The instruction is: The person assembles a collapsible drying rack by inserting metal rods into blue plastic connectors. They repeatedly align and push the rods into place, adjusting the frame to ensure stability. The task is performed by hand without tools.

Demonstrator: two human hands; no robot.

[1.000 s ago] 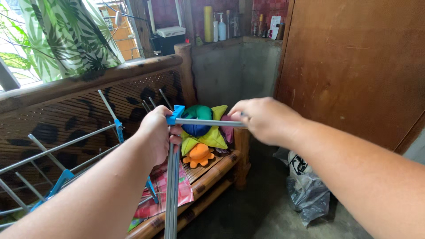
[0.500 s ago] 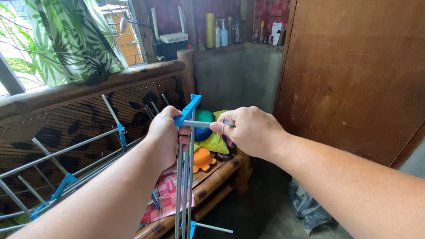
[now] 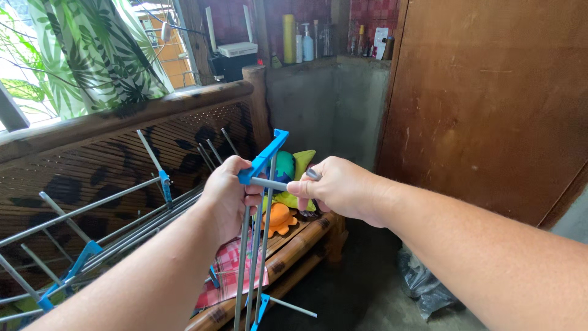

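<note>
1. Left hand [image 3: 228, 193] clamped around the top of the grey metal rods [image 3: 252, 257] of a folding drying rack, just under the blue plastic joint [image 3: 263, 157].
2. Right hand [image 3: 335, 187] closed on a short grey crossbar [image 3: 269, 182] sticking out sideways from that joint; rod end visible between thumb and forefinger.
3. Both hands close together, nearly touching at the joint, each gripping its own part of the rack.
4. Rods gathered into a tight, almost upright bundle, running down from the hands toward the lower edge of the view, with a second blue clip [image 3: 262, 304] near the bottom and a thin rod jutting to the right from it.
5. More rack bars [image 3: 92, 205] with blue connectors spread out to the left, leaning against a bamboo bench back [image 3: 122, 116].
6. Behind the hands, on the bench seat: a green, blue and yellow plush toy [image 3: 293, 168] and an orange plush toy [image 3: 278, 217], beside a red checked cloth [image 3: 229, 270].
7. Leaf-print curtain [image 3: 92, 55] at the window upper left; bottles [image 3: 300, 37] lined on a concrete ledge; brown wooden panel [image 3: 490, 92] on the right; dark plastic bag [image 3: 425, 282] on the floor below the right forearm.
</note>
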